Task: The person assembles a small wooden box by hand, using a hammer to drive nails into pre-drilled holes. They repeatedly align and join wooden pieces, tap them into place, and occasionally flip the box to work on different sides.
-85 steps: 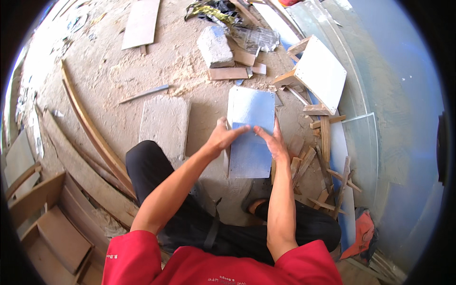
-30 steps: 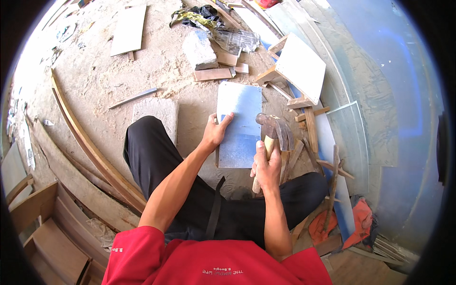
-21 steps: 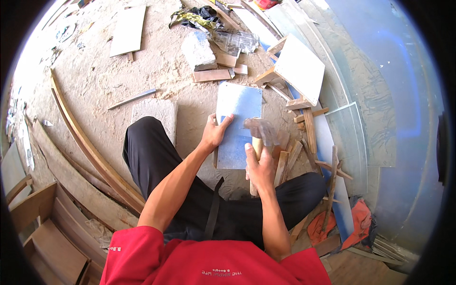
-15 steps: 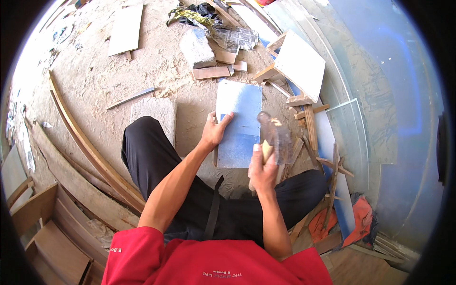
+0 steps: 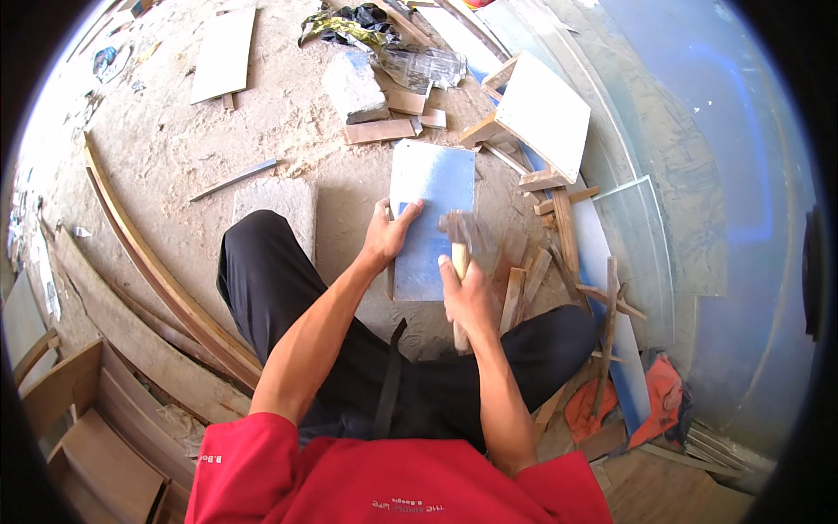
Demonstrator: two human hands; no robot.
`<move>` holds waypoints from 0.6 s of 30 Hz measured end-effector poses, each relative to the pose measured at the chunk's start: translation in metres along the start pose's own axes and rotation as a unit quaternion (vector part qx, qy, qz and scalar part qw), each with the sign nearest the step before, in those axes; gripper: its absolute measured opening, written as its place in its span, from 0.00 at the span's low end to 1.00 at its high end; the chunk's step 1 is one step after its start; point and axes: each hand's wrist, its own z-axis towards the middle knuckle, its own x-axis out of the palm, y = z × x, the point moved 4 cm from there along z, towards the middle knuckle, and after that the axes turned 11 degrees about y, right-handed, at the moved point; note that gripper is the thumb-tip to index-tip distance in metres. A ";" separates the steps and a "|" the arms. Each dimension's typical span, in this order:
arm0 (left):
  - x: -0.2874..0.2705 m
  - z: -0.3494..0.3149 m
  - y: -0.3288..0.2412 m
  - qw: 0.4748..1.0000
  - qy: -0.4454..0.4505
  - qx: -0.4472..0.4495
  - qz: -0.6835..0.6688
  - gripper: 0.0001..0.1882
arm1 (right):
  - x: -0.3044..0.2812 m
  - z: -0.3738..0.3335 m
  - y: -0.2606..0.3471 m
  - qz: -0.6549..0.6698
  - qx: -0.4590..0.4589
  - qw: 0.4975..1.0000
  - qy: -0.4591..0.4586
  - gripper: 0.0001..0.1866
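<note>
- My red T-shirt (image 5: 393, 480) and black trousers (image 5: 266, 253), nearest, at six o'clock. Clock bearings run from the blue-and-white panel (image 5: 432, 179), which is in front of me, between my knees and the offcuts.
- My right hand (image 5: 471, 301), five o'clock: wrapped round the wooden handle of a claw hammer (image 5: 460, 260). Its head, motion-blurred, shows over the panel's right edge; contact cannot be told.
- My left hand (image 5: 388, 229), nine o'clock: gripping the panel's left edge, thumb on its face.
- Brown wooden frame (image 5: 113, 445), eight o'clock, near the rim of view.
- Orange cloth (image 5: 659, 402), four o'clock, beyond my knee.
- Wood scraps (image 5: 513, 297), four o'clock, heaped nearer the panel.
- Pale concrete slab (image 5: 279, 194), nine o'clock, partly behind my left knee.
- Long curved timber (image 5: 157, 279), between eight and nine.
- Grey strip (image 5: 233, 179), between nine and ten.
- White-topped wooden stand (image 5: 546, 118), tilted, between one and two.
- Wood offcuts (image 5: 380, 131), eleven o'clock, just beside a rough concrete block (image 5: 353, 92).
- Clear plastic wrap (image 5: 423, 65), twelve o'clock.
- White board (image 5: 224, 57), ten o'clock.
- Black-and-yellow plastic (image 5: 349, 28), eleven o'clock, farthest.
</note>
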 end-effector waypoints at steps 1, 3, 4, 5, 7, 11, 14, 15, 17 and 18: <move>0.003 -0.005 -0.007 1.000 0.000 -0.013 0.004 0.46 | -0.008 0.000 0.018 0.033 0.036 0.999 0.018 0.23; 0.005 -0.014 -0.024 0.999 -0.007 -0.036 0.010 0.43 | -0.015 0.002 0.030 0.100 0.041 0.994 0.019 0.23; 0.002 -0.010 -0.023 1.000 -0.007 -0.028 0.006 0.43 | -0.021 0.000 0.034 0.086 0.013 0.996 0.002 0.22; -0.001 -0.005 -0.022 1.000 -0.007 -0.020 0.001 0.43 | -0.029 -0.004 0.040 0.073 -0.014 0.997 -0.015 0.21; 0.000 -0.007 -0.021 1.000 0.003 -0.011 -0.006 0.44 | -0.030 -0.008 0.037 0.097 -0.138 0.983 -0.072 0.19; 0.009 -0.008 -0.026 1.000 0.012 -0.016 0.004 0.43 | -0.005 0.004 0.011 -0.012 -0.054 0.998 -0.017 0.19; 0.006 -0.006 -0.024 1.000 0.009 -0.002 -0.004 0.43 | -0.009 0.003 0.043 0.040 0.107 0.990 0.084 0.21; 0.006 -0.007 -0.022 1.000 0.010 0.003 -0.013 0.43 | -0.011 0.007 0.042 -0.019 -0.006 1.000 0.020 0.22; 0.003 -0.005 -0.020 1.000 0.006 -0.005 -0.024 0.42 | -0.017 0.001 0.028 0.020 -0.025 0.999 0.010 0.22; 0.003 -0.004 -0.020 0.999 0.007 -0.010 -0.030 0.42 | -0.020 -0.004 0.030 0.040 -0.033 0.999 0.003 0.22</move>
